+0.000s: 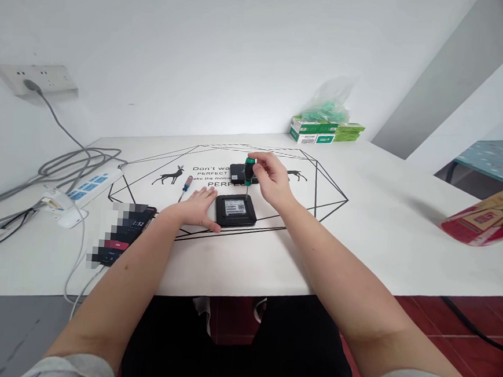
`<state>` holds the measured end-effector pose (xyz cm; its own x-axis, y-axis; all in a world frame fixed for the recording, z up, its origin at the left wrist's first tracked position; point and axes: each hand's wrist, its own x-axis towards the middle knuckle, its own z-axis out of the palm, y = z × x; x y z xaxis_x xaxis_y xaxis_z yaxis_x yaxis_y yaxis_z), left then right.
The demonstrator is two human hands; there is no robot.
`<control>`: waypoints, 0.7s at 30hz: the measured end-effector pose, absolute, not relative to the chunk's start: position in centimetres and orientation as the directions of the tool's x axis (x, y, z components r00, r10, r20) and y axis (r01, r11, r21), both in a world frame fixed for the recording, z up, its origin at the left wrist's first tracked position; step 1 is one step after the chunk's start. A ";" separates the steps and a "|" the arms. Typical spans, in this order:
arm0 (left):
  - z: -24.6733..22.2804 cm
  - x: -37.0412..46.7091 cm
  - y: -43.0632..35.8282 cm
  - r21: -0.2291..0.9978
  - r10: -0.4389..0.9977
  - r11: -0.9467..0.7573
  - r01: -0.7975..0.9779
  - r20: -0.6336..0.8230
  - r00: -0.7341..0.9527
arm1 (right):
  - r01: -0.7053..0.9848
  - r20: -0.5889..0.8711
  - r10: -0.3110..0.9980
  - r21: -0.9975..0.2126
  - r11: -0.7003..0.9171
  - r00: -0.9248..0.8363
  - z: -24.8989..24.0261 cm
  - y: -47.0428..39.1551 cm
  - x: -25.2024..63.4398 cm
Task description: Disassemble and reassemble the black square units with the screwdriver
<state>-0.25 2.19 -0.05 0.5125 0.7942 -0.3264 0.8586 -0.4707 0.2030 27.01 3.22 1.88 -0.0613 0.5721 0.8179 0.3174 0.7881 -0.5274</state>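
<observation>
A flat black square device (234,210) with a white label lies on the table in front of me. My right hand (272,178) grips the green and black handle of an upright screwdriver (249,171), whose tip meets the device near its back right corner. At the device's left edge, my left hand (200,209) lies flat with its fingers spread. Behind the device is a second black item (237,173), partly hidden by the screwdriver and my right hand. Another screwdriver (186,187), with a blue and red handle, rests beyond my left hand.
A phone (128,234) and a power strip (92,187) with cables lie at the left. Green and white boxes (312,131) with a plastic bag (332,102) on top stand by the wall. A red and yellow package (484,218) is at the right edge.
</observation>
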 end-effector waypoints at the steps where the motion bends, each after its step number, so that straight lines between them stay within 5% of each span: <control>1: 0.0 -0.3 2.2 0.189 0.794 -0.474 0.860 -0.330 0.511 | 0.311 0.811 0.582 -0.540 0.782 -0.054 1.9 3.3 27.0; 9: 0.4 -0.1 1.9 0.171 0.799 -0.463 0.870 -0.343 0.493 | 0.038 0.652 0.757 -0.756 0.654 -0.053 1.5 3.3 26.1; 21: 0.8 0.2 1.6 0.143 0.807 -0.457 0.878 -0.348 0.477 | 0.283 0.763 0.647 -0.620 0.732 -0.001 1.8 2.5 26.1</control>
